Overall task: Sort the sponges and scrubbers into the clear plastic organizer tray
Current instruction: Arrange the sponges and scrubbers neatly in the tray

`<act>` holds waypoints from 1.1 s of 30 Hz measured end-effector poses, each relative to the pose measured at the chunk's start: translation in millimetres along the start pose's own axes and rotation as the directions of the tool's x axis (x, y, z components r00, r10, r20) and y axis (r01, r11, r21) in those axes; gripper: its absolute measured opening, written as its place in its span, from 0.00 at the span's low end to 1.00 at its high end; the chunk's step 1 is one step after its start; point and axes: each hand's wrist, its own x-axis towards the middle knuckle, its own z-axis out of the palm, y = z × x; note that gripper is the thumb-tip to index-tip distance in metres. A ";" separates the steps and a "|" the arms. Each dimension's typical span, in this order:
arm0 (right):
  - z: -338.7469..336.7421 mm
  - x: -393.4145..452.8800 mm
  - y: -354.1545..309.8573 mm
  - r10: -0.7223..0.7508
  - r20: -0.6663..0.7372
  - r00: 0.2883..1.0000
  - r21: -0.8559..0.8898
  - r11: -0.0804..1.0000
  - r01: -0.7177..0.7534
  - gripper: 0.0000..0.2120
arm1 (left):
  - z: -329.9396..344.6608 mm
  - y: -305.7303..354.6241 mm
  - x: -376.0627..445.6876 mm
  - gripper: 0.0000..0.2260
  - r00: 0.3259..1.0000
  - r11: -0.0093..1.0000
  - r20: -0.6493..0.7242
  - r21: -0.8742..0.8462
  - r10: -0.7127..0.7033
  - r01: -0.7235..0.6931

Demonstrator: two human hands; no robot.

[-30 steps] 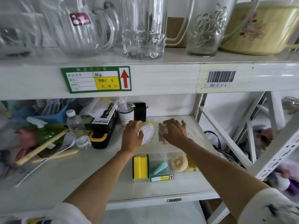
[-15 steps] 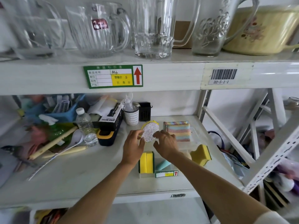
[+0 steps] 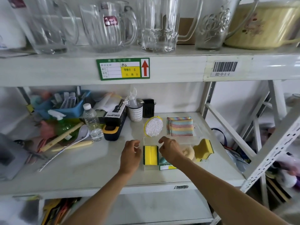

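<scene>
Silver scrubber [image 3: 153, 128] now lies released; both hands [image 3: 130, 153] withdrawn, empty.

Both hands, left [image 3: 130, 154] and right [image 3: 170, 150], hover empty over the clear organizer tray [image 3: 200, 135]; 2 yellow sponges [image 3: 151, 155] stand inside.

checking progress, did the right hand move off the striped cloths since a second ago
Yes. The right hand has pulled back toward the shelf's front edge, off the striped cloths, and is now over the organizer tray.
</scene>
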 end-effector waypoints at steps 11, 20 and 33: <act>13.2 -18.7 -11.0 0.018 -0.072 0.997 -0.056 0.998 -0.022 0.17 | 7.7 5.3 -18.9 0.09 0.995 0.996 0.077 -0.051 -0.064 0.068; 2.4 3.0 -19.2 0.125 0.042 0.991 0.030 0.992 -0.126 0.14 | 7.7 20.1 7.9 0.11 0.986 0.991 0.109 -0.035 -0.124 0.128; 6.8 16.0 -14.5 0.198 0.048 0.979 -0.012 0.980 -0.198 0.12 | 12.0 18.5 13.1 0.13 0.977 0.992 0.170 0.000 -0.126 0.127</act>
